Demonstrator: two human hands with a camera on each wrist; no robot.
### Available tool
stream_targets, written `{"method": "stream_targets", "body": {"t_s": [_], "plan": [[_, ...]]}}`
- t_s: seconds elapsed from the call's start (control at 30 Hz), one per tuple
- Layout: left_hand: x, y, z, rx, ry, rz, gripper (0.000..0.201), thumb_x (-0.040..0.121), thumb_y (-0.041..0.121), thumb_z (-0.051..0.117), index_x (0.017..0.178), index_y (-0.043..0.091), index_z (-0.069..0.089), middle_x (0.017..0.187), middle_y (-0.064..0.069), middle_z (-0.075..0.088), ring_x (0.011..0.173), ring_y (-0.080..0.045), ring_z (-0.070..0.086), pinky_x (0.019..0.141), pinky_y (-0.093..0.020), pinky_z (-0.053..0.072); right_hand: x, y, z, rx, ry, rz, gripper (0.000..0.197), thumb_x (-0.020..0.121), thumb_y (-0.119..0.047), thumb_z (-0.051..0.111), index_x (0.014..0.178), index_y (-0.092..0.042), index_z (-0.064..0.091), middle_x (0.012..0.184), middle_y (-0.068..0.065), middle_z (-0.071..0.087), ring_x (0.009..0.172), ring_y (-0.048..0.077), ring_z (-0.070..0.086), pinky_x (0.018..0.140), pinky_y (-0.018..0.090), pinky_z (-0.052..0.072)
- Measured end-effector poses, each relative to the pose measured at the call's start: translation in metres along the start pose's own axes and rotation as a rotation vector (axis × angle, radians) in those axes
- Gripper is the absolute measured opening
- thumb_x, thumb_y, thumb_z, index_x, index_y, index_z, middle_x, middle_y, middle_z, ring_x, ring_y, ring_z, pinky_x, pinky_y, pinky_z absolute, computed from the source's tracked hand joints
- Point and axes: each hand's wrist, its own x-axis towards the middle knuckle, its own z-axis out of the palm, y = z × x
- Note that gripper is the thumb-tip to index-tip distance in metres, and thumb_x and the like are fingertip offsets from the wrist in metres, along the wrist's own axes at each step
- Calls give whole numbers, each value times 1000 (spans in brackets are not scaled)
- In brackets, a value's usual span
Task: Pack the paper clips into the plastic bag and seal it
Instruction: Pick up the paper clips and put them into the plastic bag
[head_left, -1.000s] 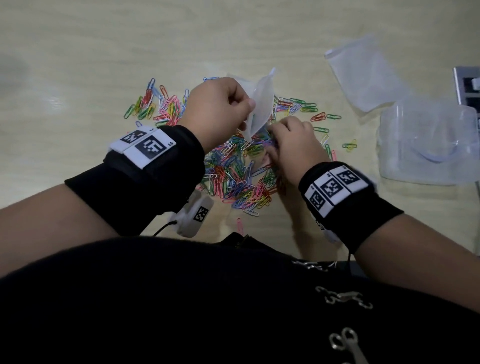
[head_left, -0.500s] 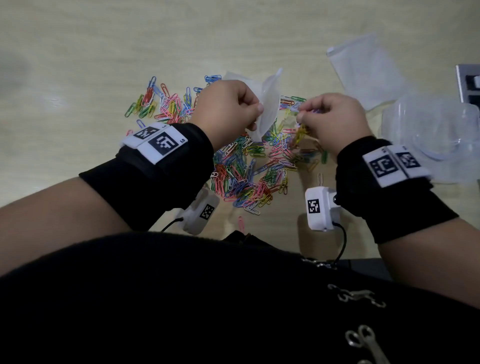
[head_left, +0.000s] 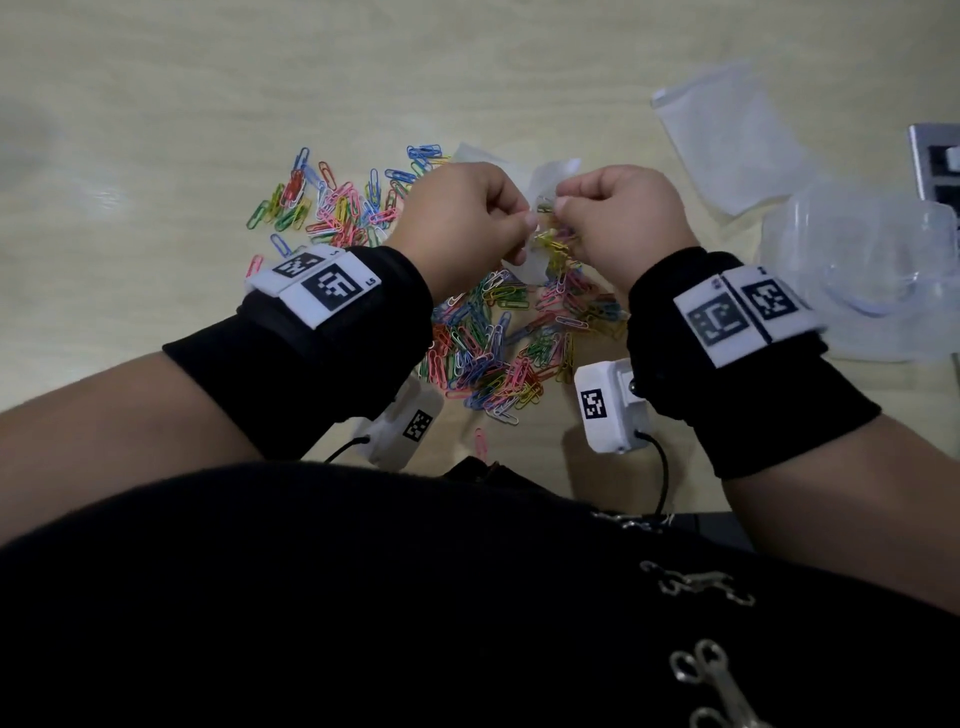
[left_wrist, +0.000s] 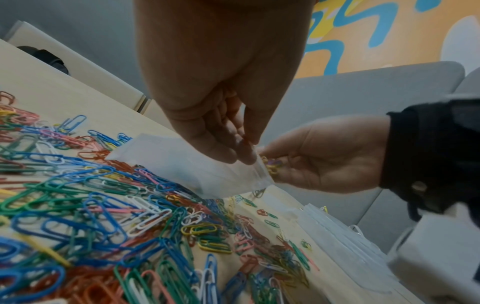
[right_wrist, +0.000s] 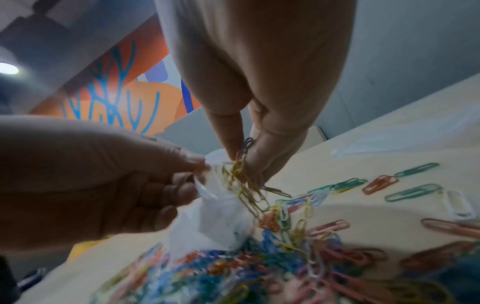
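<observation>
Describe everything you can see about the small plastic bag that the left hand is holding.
The plastic bag is small, thin and translucent white, creased and soft. The left hand pinches it near its mouth and holds it up tilted, with its lower end against the heap of loose paper clips on the table. The right hand brings a tangled bunch of mostly yellow clips to its mouth. It is not sealed. Whether clips are already inside cannot be told.
</observation>
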Motion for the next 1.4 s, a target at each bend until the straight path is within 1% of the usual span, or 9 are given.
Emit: {"method": "stream_targets", "body": {"t_s": [0.17, 0.37, 0.47, 0.57, 0.73, 0.97, 1.13, 1.27, 1.4], "plan": [[2, -3, 0, -29, 5, -15, 20, 88, 21, 67, 69, 23, 61, 51, 9, 66, 71, -20, 74, 78, -43, 60, -2, -12, -5, 210, -193, 60, 25, 91, 0, 45, 99, -21, 55, 113, 7, 61, 100, 22, 64, 76, 35, 58], [4, -6, -4, -84, 29, -40, 19, 89, 17, 64, 70, 21, 62, 50, 8, 66, 70, -26, 74, 74, -48, 61, -3, 5, -29, -120, 44, -55, 13, 80, -18, 58, 88, -28, 58, 95, -3, 64, 80, 17, 63, 78, 37, 58], [4, -7, -7, -79, 46, -38, 18, 89, 18, 63, 71, 21, 62, 50, 9, 66, 56, -9, 68, 75, -43, 61, -9, 30, -29, -683, -99, 200, 73, 69, -50, 75, 124, -13, 46, 124, 14, 52, 100, 29, 61, 89, 40, 52], [2, -5, -8, -71, 58, -43, 18, 90, 18, 63, 72, 20, 63, 50, 9, 66, 49, -5, 62, 70, -37, 60, -24, 47, -13, -799, -164, 293, 104, 57, -65, 78, 132, -7, 33, 132, 17, 34, 114, 36, 54, 94, 47, 49], [0, 0, -6, -84, 50, -39, 20, 89, 17, 62, 70, 21, 61, 49, 10, 65, 69, -25, 74, 71, -44, 61, -31, 50, 15, -761, -148, 2, 93, 61, -55, 81, 131, -13, 37, 131, 13, 30, 115, 36, 49, 97, 43, 44], [1, 2, -9, -96, 63, -31, 21, 89, 16, 62, 69, 21, 61, 48, 9, 65, 72, -27, 74, 71, -48, 61, -20, 60, 19, -744, -107, -242, 22, 83, -12, 60, 105, -11, 59, 111, 15, 47, 96, 36, 54, 81, 32, 44], [1, 3, -10, -87, 54, -25, 21, 89, 16, 62, 69, 22, 61, 49, 10, 66, 70, -24, 74, 73, -47, 60, -10, 58, 6, -578, -79, -108, 14, 78, -16, 71, 91, -15, 69, 91, 5, 60, 87, 25, 58, 73, 24, 40], [2, 0, -9, -39, 53, -19, 20, 90, 19, 63, 70, 22, 63, 51, 12, 67, 55, -8, 65, 72, -41, 61, -8, 42, -7, 90, -93, 120, 22, 76, 0, 74, 64, -14, 62, 70, 4, 63, 59, 17, 62, 60, 29, 57], [4, -1, -6, -2, 57, -5, 19, 89, 21, 63, 70, 23, 62, 51, 13, 67, 49, 2, 60, 75, -36, 60, -5, 15, -19, 368, -96, 95, 24, 79, 8, 68, 66, -9, 58, 74, 4, 61, 60, 10, 63, 57, 15, 55]]}}
